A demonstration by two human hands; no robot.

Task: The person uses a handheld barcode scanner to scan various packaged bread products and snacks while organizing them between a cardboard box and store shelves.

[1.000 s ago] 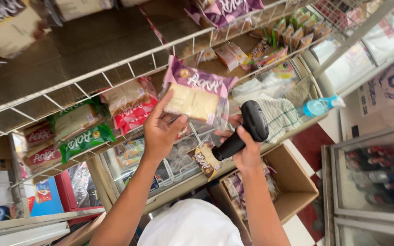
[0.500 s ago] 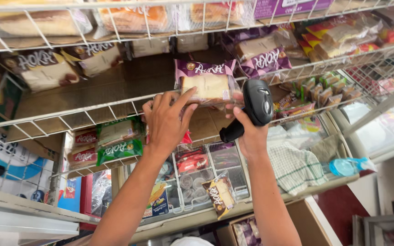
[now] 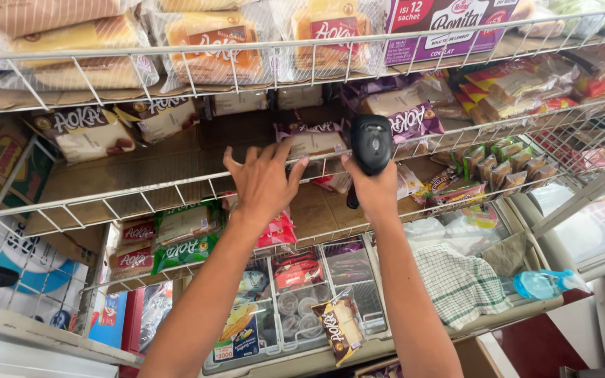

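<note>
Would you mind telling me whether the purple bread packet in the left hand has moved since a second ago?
Yes. The purple bread packet under the left hand has gone up from the lower tier onto the middle wire shelf.

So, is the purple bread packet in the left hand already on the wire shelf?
On it: the packet lies behind the shelf's front rail, left hand touching.

Bare forearms, no sleeves, no gloves
</note>
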